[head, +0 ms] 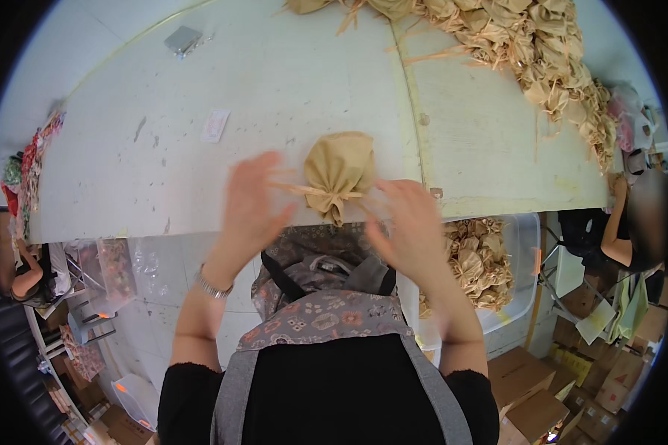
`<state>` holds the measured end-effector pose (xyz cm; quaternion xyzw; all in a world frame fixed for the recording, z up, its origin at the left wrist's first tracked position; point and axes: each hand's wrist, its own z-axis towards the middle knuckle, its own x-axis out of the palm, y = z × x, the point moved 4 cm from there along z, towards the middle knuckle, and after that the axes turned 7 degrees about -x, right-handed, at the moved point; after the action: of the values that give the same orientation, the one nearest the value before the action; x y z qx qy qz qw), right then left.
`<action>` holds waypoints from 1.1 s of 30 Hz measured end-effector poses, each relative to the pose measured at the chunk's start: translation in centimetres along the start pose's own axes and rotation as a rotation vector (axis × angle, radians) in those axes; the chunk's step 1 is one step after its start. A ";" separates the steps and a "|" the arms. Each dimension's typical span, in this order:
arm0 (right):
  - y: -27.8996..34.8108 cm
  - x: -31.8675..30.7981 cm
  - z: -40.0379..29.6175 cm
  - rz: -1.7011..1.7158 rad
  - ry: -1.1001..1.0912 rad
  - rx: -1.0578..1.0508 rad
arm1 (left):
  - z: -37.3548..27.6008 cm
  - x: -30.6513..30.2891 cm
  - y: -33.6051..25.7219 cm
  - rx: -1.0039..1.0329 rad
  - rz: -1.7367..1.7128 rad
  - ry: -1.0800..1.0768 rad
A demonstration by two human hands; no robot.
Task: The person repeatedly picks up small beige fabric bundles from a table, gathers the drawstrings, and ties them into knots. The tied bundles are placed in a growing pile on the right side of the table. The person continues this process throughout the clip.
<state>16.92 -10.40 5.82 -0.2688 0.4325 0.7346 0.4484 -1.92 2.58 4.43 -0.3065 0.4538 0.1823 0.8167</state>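
A tan fabric pouch (339, 161) lies on the pale worktable near its front edge, gathered at the neck and tied with a straw-coloured ribbon (312, 191). Its gathered mouth points toward me. To the left of the pouch is my left hand (256, 194), blurred, with a ribbon end trailing toward its fingers. My right hand (406, 222) is close on the pouch's right side, near the other ribbon end, fingers bent and also blurred. Whether either hand grips a ribbon end cannot be made out.
Many similar pouches (545, 61) are heaped at the table's back right. A clear plastic bin (526, 272) of pouches stands below the right edge. A small paper slip (215, 125) lies left on the table (289, 72). People sit at far left and far right; cardboard boxes (517, 372) are lower right.
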 end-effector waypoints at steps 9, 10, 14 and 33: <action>-4.5 8.1 -1.0 1.079 0.180 0.745 | -1.6 4.3 3.0 -0.335 -0.719 0.824; -4.8 8.6 -0.8 1.015 0.188 0.708 | -1.3 3.3 2.8 -0.139 -0.419 0.620; -3.7 8.3 0.6 0.648 0.330 0.509 | 0.6 2.8 -0.1 0.129 -0.038 -0.025; -3.7 6.9 1.8 0.652 0.152 -0.040 | 2.1 7.6 -0.1 -0.180 -0.878 0.677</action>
<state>17.06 -5.10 -0.16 -0.1789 0.5134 0.8256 0.1509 3.41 4.09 -1.13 -0.5764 0.5034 -0.2452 0.5952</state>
